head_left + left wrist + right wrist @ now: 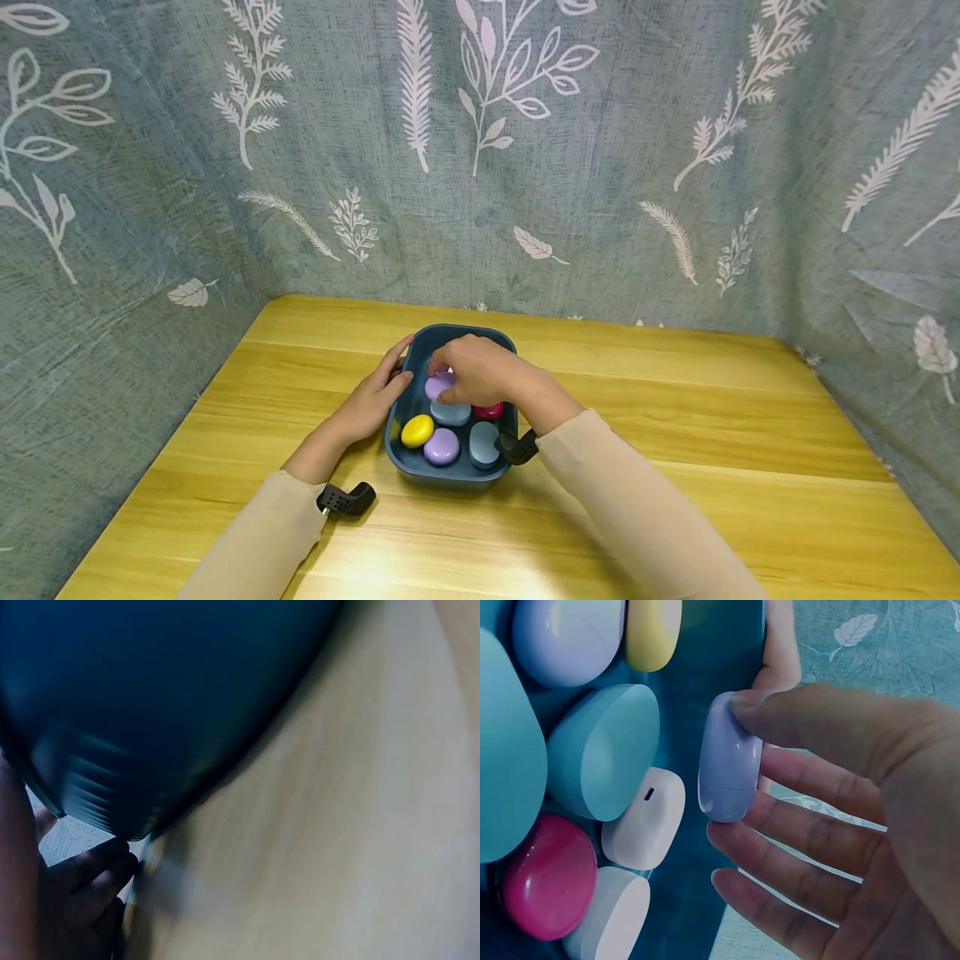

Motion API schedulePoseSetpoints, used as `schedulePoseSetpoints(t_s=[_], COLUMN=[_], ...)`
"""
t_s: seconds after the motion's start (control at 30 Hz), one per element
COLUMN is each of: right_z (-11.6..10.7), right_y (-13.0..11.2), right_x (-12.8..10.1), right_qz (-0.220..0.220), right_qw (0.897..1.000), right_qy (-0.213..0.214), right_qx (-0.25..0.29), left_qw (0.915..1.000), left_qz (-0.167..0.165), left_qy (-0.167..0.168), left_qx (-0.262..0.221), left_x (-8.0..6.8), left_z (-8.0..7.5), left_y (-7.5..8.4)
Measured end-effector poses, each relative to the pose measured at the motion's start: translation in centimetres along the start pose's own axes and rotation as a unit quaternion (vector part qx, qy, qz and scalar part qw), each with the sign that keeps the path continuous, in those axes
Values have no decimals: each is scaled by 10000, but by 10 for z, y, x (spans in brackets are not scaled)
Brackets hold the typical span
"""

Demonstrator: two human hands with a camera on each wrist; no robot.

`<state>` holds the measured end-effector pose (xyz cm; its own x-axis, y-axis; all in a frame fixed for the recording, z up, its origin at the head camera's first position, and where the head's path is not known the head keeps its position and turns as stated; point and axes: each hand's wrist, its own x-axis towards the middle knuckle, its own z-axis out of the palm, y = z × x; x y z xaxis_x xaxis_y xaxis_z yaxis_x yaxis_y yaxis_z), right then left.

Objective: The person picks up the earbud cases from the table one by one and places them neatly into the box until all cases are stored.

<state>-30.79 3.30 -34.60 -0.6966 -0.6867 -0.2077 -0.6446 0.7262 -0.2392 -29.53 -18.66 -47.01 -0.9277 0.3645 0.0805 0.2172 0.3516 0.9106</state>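
Note:
A dark blue tray [450, 480] sits on the wooden table and holds several smooth pebble-shaped cases. My right hand [480, 373] reaches into the tray and pinches a lilac case [729, 759] between thumb and fingers, lifted on edge; the same lilac case [438, 386] peeks out under that hand in the head view. My left hand [375, 400] rests with straight fingers against the tray's left wall [142, 705]. In the tray lie a yellow case [417, 431], another lilac case [442, 447], two pale blue cases [484, 444], a pink case [546, 876] and two white cases [643, 819].
The wooden table [712, 467] spreads out on all sides of the tray. Grey leaf-patterned cloth [525, 167] hangs as walls at the back and both sides. Black wrist-camera mounts [347, 498] sit on both sleeves.

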Motion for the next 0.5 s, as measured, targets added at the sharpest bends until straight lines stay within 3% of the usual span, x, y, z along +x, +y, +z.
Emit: schedulePoseSetpoints(t_s=[0.5], right_z=[13], right_y=[-2], right_x=[14], right_qz=[16], right_qw=[10000], right_qy=[-82], right_qx=[48], left_qw=[10000], left_qz=[-61], left_qy=[14], left_qx=[22], left_x=[-1], left_z=[1], left_y=[1])
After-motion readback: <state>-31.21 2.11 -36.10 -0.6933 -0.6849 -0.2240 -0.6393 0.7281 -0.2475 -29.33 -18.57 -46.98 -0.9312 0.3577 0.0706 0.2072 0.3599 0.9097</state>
